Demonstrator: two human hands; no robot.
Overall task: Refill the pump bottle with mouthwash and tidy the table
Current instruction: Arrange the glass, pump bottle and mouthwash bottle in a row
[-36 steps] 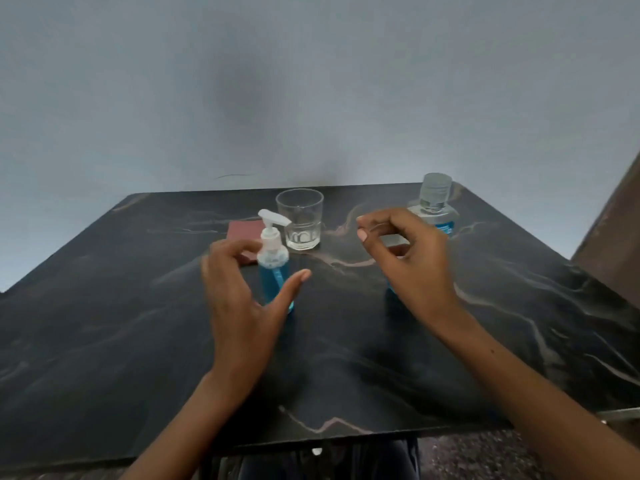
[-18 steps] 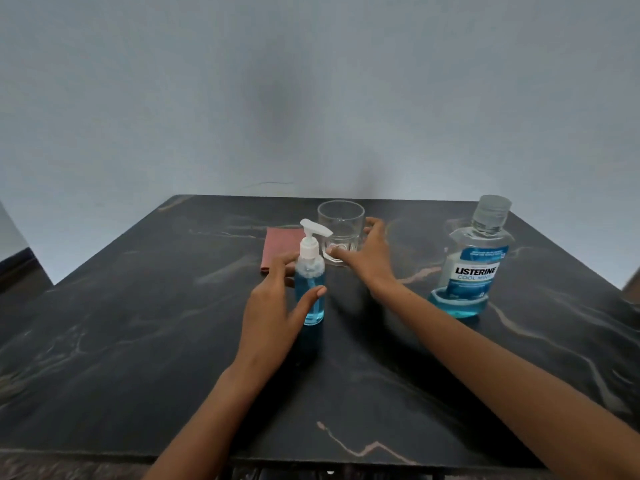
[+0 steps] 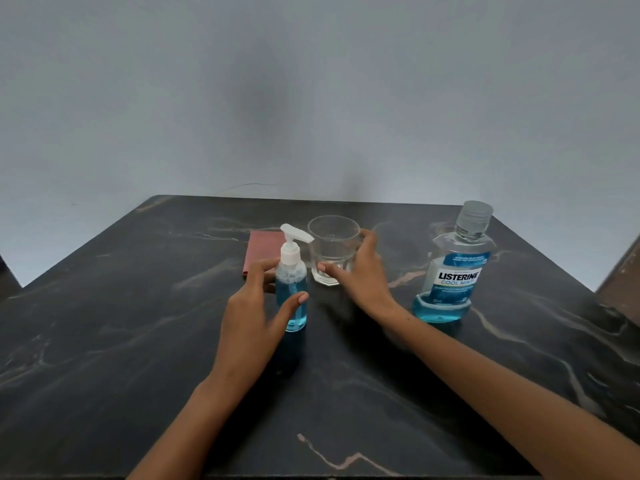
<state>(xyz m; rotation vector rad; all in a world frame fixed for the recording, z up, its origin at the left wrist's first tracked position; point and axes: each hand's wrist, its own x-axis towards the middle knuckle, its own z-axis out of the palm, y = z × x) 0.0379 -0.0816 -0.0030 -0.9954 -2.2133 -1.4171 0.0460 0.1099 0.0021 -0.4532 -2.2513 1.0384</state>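
A small pump bottle [image 3: 290, 258] with a white pump and blue liquid stands upright at the table's middle. My left hand [image 3: 249, 317] wraps it from the left, thumb on its front and fingers behind it. Just right of it stands a clear, empty-looking glass [image 3: 332, 247]. My right hand [image 3: 363, 275] holds the glass, thumb at its base and fingers on its right side. The capped Listerine mouthwash bottle [image 3: 455, 271], with blue liquid low in it, stands further right, apart from both hands.
A folded reddish cloth [image 3: 263, 249] lies flat behind the pump bottle, partly hidden by it. The dark marble table [image 3: 138, 323] runs back to a plain grey wall. A brown edge of furniture [image 3: 623, 271] shows at the far right.
My right hand has moved from in front of the mouthwash bottle to the glass and closed around it. My left hand has closed onto the pump bottle. The view has shifted.
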